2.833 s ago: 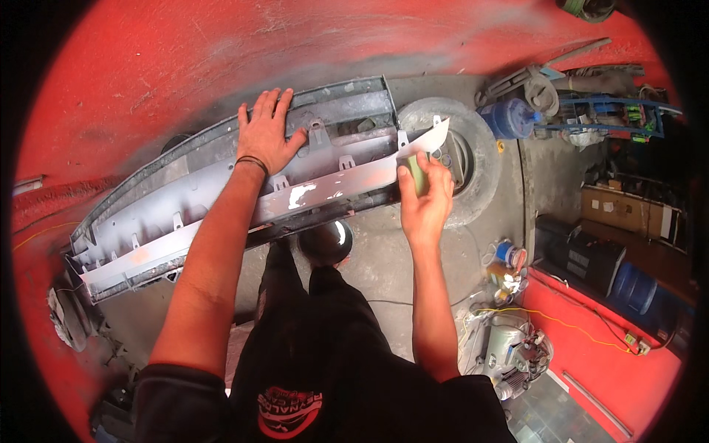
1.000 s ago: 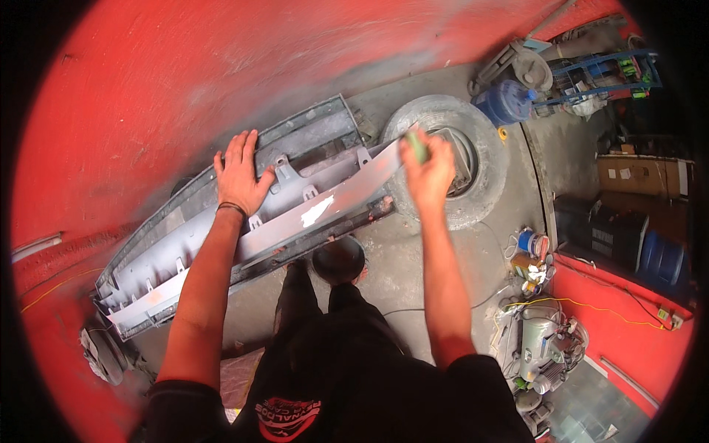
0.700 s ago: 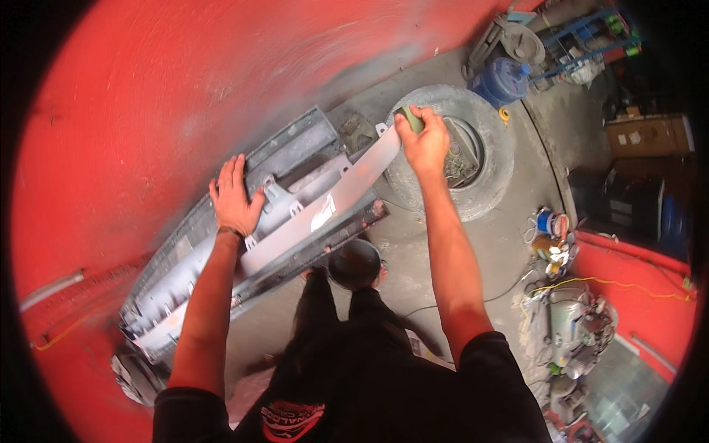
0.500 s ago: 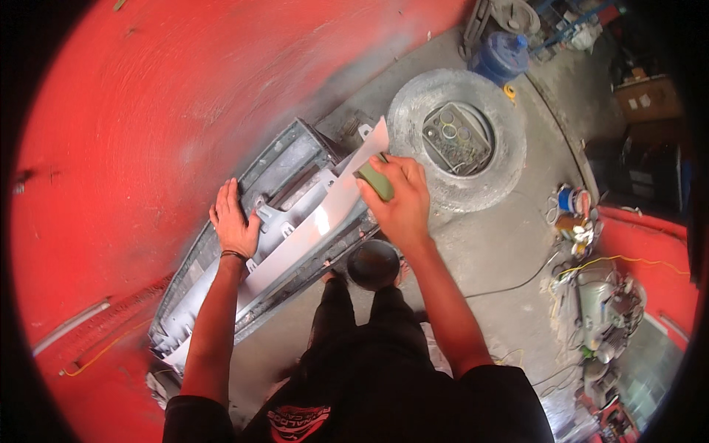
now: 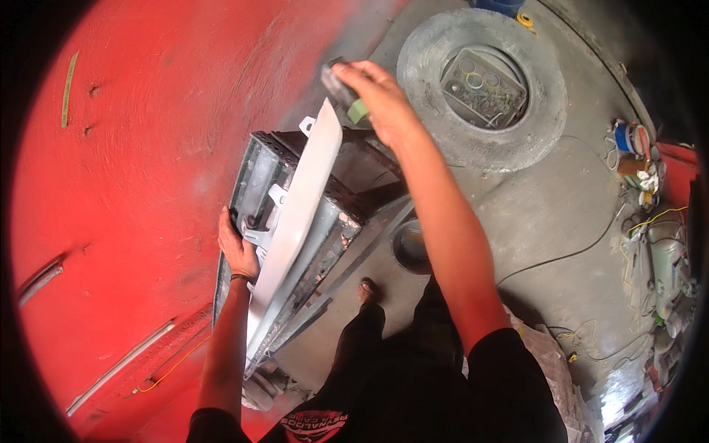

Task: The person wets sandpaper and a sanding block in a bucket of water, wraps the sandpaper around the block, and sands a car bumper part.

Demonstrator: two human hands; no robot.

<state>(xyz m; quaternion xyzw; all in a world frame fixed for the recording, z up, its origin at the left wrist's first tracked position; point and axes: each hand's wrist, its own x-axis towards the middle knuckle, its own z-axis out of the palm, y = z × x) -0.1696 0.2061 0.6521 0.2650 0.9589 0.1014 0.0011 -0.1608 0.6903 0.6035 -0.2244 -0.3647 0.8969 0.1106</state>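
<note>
Right hand (image 5: 378, 100) stretches forward, grip pinching a block (image 5: 341, 87); left hand (image 5: 238, 252) lies flat against the panel (image 5: 294, 221).

My right hand (image 5: 385, 105) grips a green-and-dark block (image 5: 357, 111) right by the pointed tip of the white strip (image 5: 294, 214); I can't tell if they touch. My left hand (image 5: 236, 249) rests at the left edge of the frame (image 5: 344, 201) carrying it.

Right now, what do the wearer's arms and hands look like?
Left hand: ungloved, thin dark wristband at the wrist. Right hand: ungloved, no wristband visible. Forearms uncovered, below short black sleeves.
</note>
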